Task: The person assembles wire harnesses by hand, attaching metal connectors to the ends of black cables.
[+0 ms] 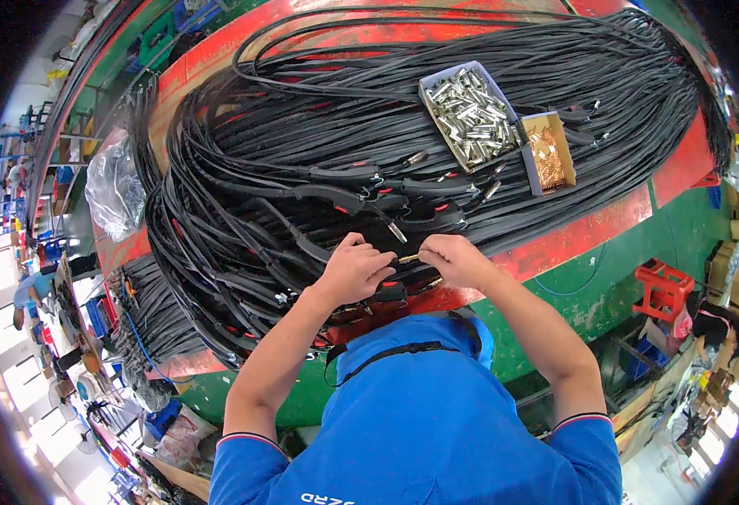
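Observation:
My right hand (455, 261) is closed in a pinch on a small brass-coloured piece (409, 259), which points left toward my other hand. My left hand (354, 271) is closed with curled fingers just beside the piece's left end; what lies inside it is hidden. Just beyond both hands a welding torch (395, 229) shows its silver tip. More black torch handles (342, 199) with red triggers lie around it on the heaped black cables (319, 126).
On the cables stand a box of silver nozzles (474, 114) and a smaller box of copper contact tips (548, 154). The red and green table (592, 227) curves under the heap. Clear plastic film (115, 189) lies at left. A red stool (663, 289) stands at right.

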### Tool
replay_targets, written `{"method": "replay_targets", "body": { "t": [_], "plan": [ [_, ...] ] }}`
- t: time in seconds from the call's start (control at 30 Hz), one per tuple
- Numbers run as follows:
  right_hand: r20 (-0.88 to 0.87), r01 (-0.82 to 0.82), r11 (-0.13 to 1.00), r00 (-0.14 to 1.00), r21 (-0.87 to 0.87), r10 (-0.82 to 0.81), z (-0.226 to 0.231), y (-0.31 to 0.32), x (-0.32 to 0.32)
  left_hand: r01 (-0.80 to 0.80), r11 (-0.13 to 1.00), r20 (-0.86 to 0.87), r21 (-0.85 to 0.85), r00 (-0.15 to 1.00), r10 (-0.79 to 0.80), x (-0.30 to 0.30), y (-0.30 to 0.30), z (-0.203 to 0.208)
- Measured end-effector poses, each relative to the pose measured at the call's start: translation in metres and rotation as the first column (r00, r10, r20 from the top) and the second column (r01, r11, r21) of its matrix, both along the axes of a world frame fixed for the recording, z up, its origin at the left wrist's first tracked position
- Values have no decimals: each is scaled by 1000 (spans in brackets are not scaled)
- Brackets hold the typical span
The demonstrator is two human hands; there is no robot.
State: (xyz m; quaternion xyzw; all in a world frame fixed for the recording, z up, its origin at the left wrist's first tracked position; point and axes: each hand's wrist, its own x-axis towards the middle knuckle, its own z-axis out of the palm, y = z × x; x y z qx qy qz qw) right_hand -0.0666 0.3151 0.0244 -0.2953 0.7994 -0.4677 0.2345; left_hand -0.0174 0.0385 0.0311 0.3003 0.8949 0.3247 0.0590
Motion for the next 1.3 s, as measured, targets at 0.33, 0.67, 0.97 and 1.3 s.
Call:
{"method": "replay_targets", "body": {
  "t": [0.33,0.67,0.97,1.3],
  "plan": [
    [893,138,969,381,203,-241,5,-9,-7,-12,998,-22,-54,1000,11,7,3,-6],
    [202,176,981,961,79,-188,9,-3,4,-24,1000,-12,-15,1000,24,3,-1,-1],
    [-247,10,1000,969,28,-2,9,-2,1,-17,1000,-7,-24,1000,16,1,1,2],
    [94,23,996,995,86,-31,8,-3,-2,-12,998,-33,-61,999,10,2,5,0]
  ]
}}
